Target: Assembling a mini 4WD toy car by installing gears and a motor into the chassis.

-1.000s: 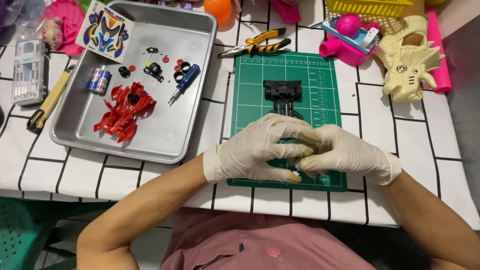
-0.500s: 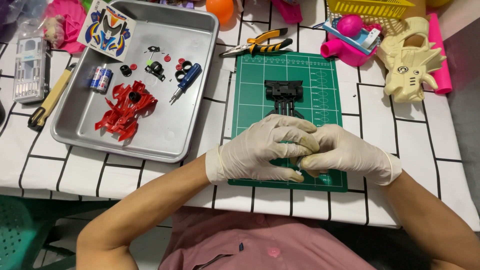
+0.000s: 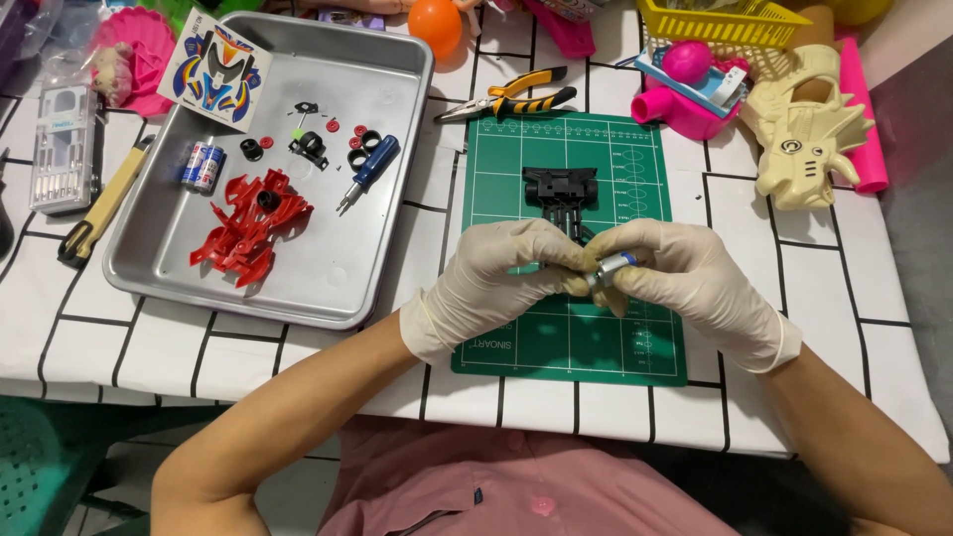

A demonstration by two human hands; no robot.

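Hands meet over the green mat (image 3: pixel 571 337): left hand (image 3: pixel 496 273) and right hand (image 3: pixel 685 278) both pinch a small silver motor (image 3: pixel 609 268), long axis running 2 to 8 o'clock. Black chassis (image 3: pixel 561 189) lies at 12.

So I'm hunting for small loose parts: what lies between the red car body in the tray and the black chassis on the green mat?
In the head view, between the red car body and black chassis: bare tray floor, a blue-handled screwdriver, the tray rim, then white gridded tablecloth.
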